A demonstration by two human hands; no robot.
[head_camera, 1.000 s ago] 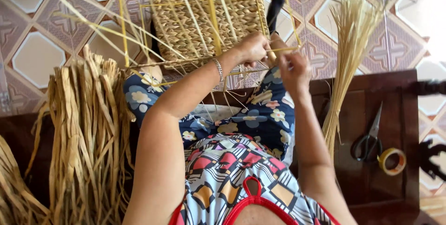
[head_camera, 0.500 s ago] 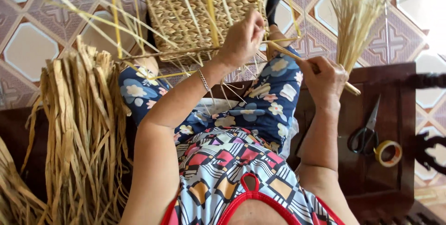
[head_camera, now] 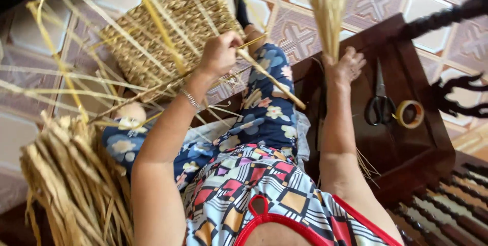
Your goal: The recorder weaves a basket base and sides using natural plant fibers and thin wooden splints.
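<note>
Head view, looking down at lap.

L hand (head_camera: pixel 219 53): closed on edge of woven basket piece (head_camera: pixel 168 32), fingers curled over the near rim along w/ a flat yellow strand (head_camera: pixel 272 83). Strand's long axis runs diagonal, from the hand down-right across the floral-trousered knee (head_camera: pixel 269 114); free end points lower right, toward the dark wooden counter (head_camera: pixel 401 144). Basket piece sits tilted over the tiled floor (head_camera: pixel 284 32), propped at the knees, long side running upper right to lower left. Loose uprights (head_camera: pixel 101 17) stick out of it in all directions, mostly fanning left and up.

R hand (head_camera: pixel 345 65): on counter's near-left corner, fingers partly bent around base of a pale straw bundle (head_camera: pixel 328 2). Grip looks loose; can't tell if it really clamps the stalks. Bundle stands roughly upright in frame, long axis vertical, tips pointing to top edge.

On counter, right of R hand and apart from it: black-handled scissors (head_camera: pixel 380 101), blades pointing up-frame; tape roll (head_camera: pixel 409 114) just beside the handles.

Lower left: thick sheaf of dried tan fibre (head_camera: pixel 71 190), strands running top to bottom, next to L elbow. Bracelet (head_camera: pixel 191 99) on L wrist.
</note>
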